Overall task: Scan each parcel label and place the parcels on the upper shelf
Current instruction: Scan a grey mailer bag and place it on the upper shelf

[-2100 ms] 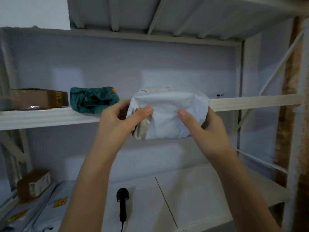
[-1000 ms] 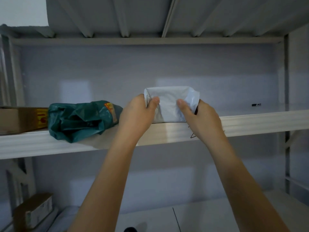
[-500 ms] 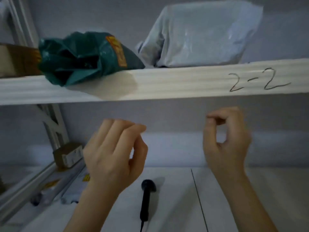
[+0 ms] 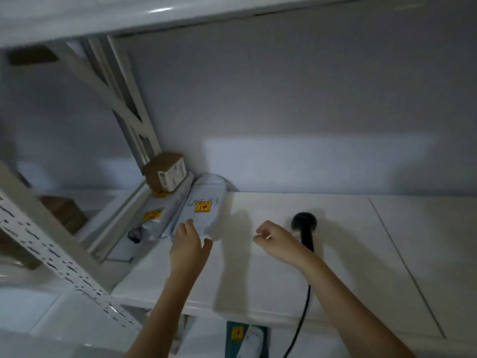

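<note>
Left hand: the left hand (image 4: 189,245) is in the middle of the frame, a bit low, fingers spread and lying on the near end of a grey parcel (image 4: 200,213); it touches the bag but has not closed round it, so I think it is about to pick it up

Right hand: the right hand (image 4: 277,241) is just right of the middle, loosely curled and holding nothing; it hangs just beside the scanner, likely so it can take it when the label is ready

Grey parcel: a soft bag lying flat on the lower shelf (image 4: 348,254), left of the middle, with a yellow sticker (image 4: 202,206) facing up

Other parcels: a second grey bag (image 4: 157,215) lies along its left side, touching it, and a small brown box (image 4: 165,171) sits on the far end of that bag, against the back wall; they are all pushed to the left, so the middle is free for scanning

Scanner: the black scanner (image 4: 304,226) lies on the lower shelf right of the middle, its cord (image 4: 300,324) hanging off the front edge

Upper shelf: only its underside (image 4: 129,16) shows, along the top of the frame, so what is on it cannot be seen

Bottom of the frame: something dark green with a yellow sticker (image 4: 236,334) peeks out under the shelf; it may be another parcel, but it is too dim to tell

Next: the label has to face the scanner, and the floppy bag may sag if held by one end
</note>
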Demonstrator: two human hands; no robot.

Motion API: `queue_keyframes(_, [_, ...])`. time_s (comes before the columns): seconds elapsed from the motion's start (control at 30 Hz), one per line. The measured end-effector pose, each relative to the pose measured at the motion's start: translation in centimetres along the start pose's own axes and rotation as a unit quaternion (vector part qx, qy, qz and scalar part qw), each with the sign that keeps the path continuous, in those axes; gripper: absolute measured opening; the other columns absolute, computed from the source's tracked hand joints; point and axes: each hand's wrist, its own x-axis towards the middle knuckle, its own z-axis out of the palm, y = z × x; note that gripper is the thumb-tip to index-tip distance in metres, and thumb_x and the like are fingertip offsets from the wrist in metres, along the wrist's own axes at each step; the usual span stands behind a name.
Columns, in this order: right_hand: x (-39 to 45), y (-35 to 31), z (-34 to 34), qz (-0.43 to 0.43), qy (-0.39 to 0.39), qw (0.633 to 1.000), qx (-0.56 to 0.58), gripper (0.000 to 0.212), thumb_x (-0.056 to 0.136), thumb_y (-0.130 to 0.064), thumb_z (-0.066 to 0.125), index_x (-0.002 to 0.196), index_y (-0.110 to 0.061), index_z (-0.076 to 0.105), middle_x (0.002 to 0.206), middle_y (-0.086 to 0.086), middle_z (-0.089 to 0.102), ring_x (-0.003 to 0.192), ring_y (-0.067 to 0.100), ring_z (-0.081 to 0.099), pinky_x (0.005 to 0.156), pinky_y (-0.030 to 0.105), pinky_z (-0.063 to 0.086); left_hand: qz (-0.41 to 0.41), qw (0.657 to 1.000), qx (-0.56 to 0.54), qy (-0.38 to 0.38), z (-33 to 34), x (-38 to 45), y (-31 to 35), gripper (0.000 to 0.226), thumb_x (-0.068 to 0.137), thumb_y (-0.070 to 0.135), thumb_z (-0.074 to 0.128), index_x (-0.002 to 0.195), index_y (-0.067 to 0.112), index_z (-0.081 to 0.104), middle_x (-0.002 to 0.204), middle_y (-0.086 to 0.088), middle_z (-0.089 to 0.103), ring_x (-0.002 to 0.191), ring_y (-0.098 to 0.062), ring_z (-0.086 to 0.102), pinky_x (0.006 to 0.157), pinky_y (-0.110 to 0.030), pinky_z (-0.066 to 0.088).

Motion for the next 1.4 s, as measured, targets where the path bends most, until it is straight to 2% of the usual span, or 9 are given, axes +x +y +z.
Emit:
queue_keyframes(0.23, [6.8,-3.4,10.5,0.087,0.014,0.981,0.171,0.013,0.091,-0.022,0.046,0.095,-0.011,0.048,0.079,-0.006,0.046,0.076,0.015,0.048,0.061,0.024,0.037,0.031,0.998,0.033,-0.042,2.2,4.7,-4.6,0.073,0.072,0.045,0.075,0.114,-0.01,0.053,0.108,-0.028,0.056,0.102,-0.039,0.056,0.083,-0.043,0.046])
queue_keyframes(0.33, [8.2,-4.8,12.5,0.089,0.068,0.971,0.211,0.023,0.088,-0.026,0.043,0.077,-0.013,0.059,0.076,-0.001,0.054,0.076,0.018,0.052,0.062,0.028,0.037,0.031,0.998,0.034,-0.037,3.0,5.4,-4.8,0.076,0.068,0.052,0.076,0.102,-0.014,0.059,0.096,-0.032,0.061,0.089,-0.043,0.062,0.076,-0.044,0.051])
queue_keyframes(0.47, [9.5,-5.8,13.9,0.098,0.097,0.956,0.258,0.039,0.088,-0.019,0.039,0.049,-0.024,0.041,0.049,-0.006,0.042,0.053,0.013,0.039,0.055,0.029,0.03,0.01,0.995,0.097,-0.012,3.4,5.8,-4.5,0.079,0.059,0.065,0.073,0.092,-0.007,0.065,0.088,-0.025,0.067,0.081,-0.038,0.067,0.074,-0.04,0.054])
queue_keyframes(0.63, [10.1,-5.5,13.9,0.126,0.092,0.941,0.299,0.033,0.091,-0.023,0.04,0.061,-0.018,0.051,0.071,0.005,0.055,0.071,0.02,0.05,0.071,0.034,0.039,-0.036,0.99,0.127,-0.044,3.6,6.3,-4.0,0.085,0.07,0.077,0.049,0.107,0.001,0.059,0.107,-0.02,0.064,0.1,-0.036,0.062,0.088,-0.04,0.046])
queue_keyframes(0.83, [10.4,-5.5,13.0,0.138,0.063,0.931,0.333,0.033,0.093,-0.026,0.035,0.093,-0.005,0.061,0.087,0.015,0.059,0.079,0.023,0.053,0.061,0.028,0.042,-0.024,0.986,0.152,-0.067,5.2,7.6,-4.0,0.1,0.067,0.081,0.047,0.127,0.0,0.04,0.125,-0.023,0.049,0.115,-0.038,0.047,0.094,-0.044,0.034])
queue_keyframes(1.03, [10.0,-4.1,11.8,0.141,0.082,0.922,0.352,0.027,0.094,-0.023,0.04,0.089,-0.011,0.063,0.094,0.01,0.065,0.08,0.019,0.061,0.067,0.028,0.047,-0.059,0.99,0.118,-0.049,4.5,7.7,-3.9,0.106,0.054,0.088,0.047,0.126,0.01,0.047,0.12,-0.021,0.051,0.111,-0.039,0.049,0.091,-0.043,0.037])
queue_keyframes(1.17, [9.8,-3.7,10.9,0.15,0.065,0.912,0.376,0.03,0.095,-0.029,0.047,0.1,-0.004,0.063,0.097,0.016,0.064,0.089,0.03,0.065,0.082,0.04,0.054,-0.017,0.997,0.065,0.037,2.7,6.2,-3.0,0.082,0.061,0.078,0.044,0.105,0.014,0.069,0.083,-0.02,0.064,0.074,-0.032,0.065,0.07,-0.035,0.049])
queue_keyframes(1.3, [8.9,-4.2,10.1,0.118,0.056,0.915,0.382,0.033,0.094,-0.026,0.048,0.105,0.0,0.064,0.1,0.021,0.068,0.096,0.034,0.067,0.085,0.045,0.056,-0.043,0.973,-0.161,-0.163,1.3,5.7,-2.2,0.083,0.06,0.074,0.037,0.126,0.024,0.049,0.116,-0.013,0.061,0.11,-0.03,0.055,0.098,-0.044,0.043])
queue_keyframes(1.4, [8.2,-4.1,9.6,0.098,0.084,0.926,0.354,0.022,0.094,-0.02,0.047,0.101,-0.005,0.063,0.09,0.011,0.063,0.083,0.023,0.064,0.073,0.035,0.055,-0.049,0.951,-0.239,-0.192,-0.2,6.5,-1.3,0.062,0.073,0.064,0.051,0.116,0.019,0.05,0.111,-0.006,0.064,0.104,-0.025,0.057,0.092,-0.039,0.046])
